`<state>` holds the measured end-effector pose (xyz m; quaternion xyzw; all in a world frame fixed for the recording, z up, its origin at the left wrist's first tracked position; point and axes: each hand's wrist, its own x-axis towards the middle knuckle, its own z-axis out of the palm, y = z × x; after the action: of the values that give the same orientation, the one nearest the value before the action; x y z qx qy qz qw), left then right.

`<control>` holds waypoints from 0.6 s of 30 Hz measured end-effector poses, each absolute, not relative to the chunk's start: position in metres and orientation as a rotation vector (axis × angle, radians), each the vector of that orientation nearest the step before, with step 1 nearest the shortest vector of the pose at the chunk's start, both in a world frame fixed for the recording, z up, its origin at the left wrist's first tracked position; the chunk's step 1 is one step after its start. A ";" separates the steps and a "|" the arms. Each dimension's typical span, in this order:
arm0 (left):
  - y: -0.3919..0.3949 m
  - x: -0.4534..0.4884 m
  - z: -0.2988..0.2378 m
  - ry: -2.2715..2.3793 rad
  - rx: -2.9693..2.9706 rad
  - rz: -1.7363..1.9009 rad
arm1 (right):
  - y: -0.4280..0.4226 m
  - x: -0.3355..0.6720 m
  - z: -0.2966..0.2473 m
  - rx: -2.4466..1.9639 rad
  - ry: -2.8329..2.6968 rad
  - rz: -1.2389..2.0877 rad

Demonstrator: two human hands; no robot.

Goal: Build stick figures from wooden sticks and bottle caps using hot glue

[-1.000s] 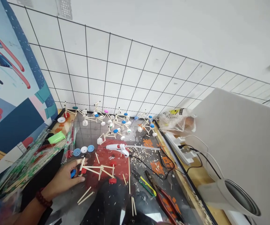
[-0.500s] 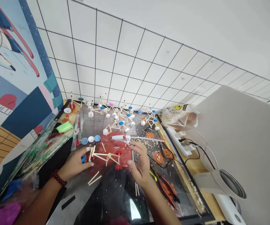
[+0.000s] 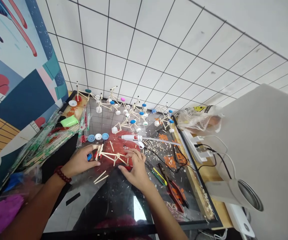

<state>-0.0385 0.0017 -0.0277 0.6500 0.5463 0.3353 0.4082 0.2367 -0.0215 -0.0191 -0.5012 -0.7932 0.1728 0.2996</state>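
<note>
A small wheeled model of wooden sticks (image 3: 110,155) is between my two hands above the glass tabletop. My left hand (image 3: 82,160) is closed on its left end, thumb and fingers either side, with a blue cap against the palm. My right hand (image 3: 136,166) has its thumb and fingers round the right end, largely hiding the red wheels there. Just beyond lies a white glue gun (image 3: 131,137) with a clear glue stick in its back. Two loose sticks (image 3: 101,177) rest nearer me, and blue and white caps (image 3: 98,136) sit in a row.
Several finished stick models (image 3: 134,115) stand along the back by the tiled wall. Red-handled pliers (image 3: 175,191) and a yellow-and-green tool (image 3: 160,176) lie at right among wood scraps and a black cable. A power strip (image 3: 195,150) is on the right edge; bagged sticks (image 3: 46,143) are at left.
My right hand has moved left from beside the glue gun to the model's right end, and its fingers have closed round it. My left hand keeps its hold.
</note>
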 end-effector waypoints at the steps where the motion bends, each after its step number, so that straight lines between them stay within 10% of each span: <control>1: 0.002 -0.039 -0.028 1.372 1.662 0.813 | -0.021 0.236 -0.021 -1.347 -2.099 0.467; 18: 0.002 -0.041 -0.028 1.300 1.720 0.800 | -0.025 0.225 -0.024 -1.264 -2.004 0.689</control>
<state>-0.0407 0.0016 -0.0285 0.6827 0.5161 0.3173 0.4085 0.2253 -0.0252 -0.0241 -0.4836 -0.7664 0.2635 0.3308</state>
